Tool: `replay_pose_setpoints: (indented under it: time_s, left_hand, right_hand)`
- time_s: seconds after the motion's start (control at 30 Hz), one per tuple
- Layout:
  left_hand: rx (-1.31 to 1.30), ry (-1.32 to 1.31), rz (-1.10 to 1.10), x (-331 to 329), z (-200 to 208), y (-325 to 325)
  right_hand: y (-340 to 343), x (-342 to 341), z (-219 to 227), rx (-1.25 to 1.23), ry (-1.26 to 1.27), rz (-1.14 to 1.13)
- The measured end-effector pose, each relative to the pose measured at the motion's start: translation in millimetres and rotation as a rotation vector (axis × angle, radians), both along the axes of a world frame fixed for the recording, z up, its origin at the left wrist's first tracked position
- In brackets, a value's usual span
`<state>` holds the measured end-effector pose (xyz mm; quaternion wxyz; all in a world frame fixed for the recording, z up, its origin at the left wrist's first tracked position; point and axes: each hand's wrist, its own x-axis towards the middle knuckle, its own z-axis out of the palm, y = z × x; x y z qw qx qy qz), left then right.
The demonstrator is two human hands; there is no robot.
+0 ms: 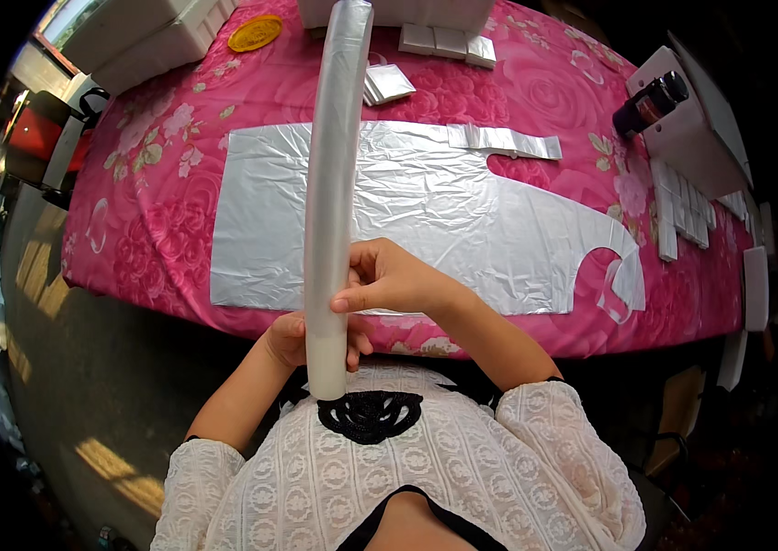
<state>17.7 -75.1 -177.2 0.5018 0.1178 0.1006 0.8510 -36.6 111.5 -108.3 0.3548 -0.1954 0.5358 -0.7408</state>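
A long roll of translucent plastic film [334,156] stands nearly upright in front of me, its lower end close to my chest. My right hand [389,280] grips it from the right, thumb in front and fingers curled behind. Lower down, my left hand [290,340] is wrapped around it from the left and behind, partly hidden by the roll. Beyond my hands a thin, silvery-white plastic apron [426,216] lies spread on the table, creased, with its cut-out neck and strap ends toward the right. The roll hides part of the apron.
A pink floral cloth [150,230] covers the table. Small folded plastic packets [447,43] lie at the far side, more packets [680,209] at the right. White foam boxes [155,41], a yellow dish [255,33] and a dark bottle [651,103] stand around the edges.
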Motion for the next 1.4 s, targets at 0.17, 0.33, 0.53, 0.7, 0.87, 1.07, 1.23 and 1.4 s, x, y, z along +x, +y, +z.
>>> replay_pose_setpoints:
  time_s: [0.17, 0.33, 0.53, 0.7, 0.87, 1.07, 1.23, 1.4]
  left_hand:
    - [-0.851, -0.022, 0.383, -1, 12, 7]
    - [-1.239, 0.119, 0.255, 8, 6, -3]
    - [-1.401, 0.206, 0.068, 32, 10, -21]
    - [-1.409, 0.249, 0.007, 36, 13, -22]
    - [-1.372, 0.224, 0.002, 39, 9, -26]
    - [-1.338, 0.2, -0.008, 38, 9, -27]
    - [-1.35, 0.218, 0.006, 40, 11, -25]
    - [-1.361, 0.219, 0.008, 42, 10, -26]
  right_hand:
    - [-9, 18, -35, 0.458, 0.128, -0.09]
    - [5, 25, -43, 0.84, 0.448, -0.015]
    - [-33, 25, -45, 0.497, 1.357, -0.328]
    - [-40, 13, -87, 0.523, 1.444, 0.061]
    - [-12, -17, -86, 0.514, 1.533, 0.021]
    - [48, -69, -86, 0.636, 1.529, -0.297]
    - [87, -94, -98, 0.711, 0.938, -0.74]
    - [94, -103, -73, 0.648, 0.129, -0.48]
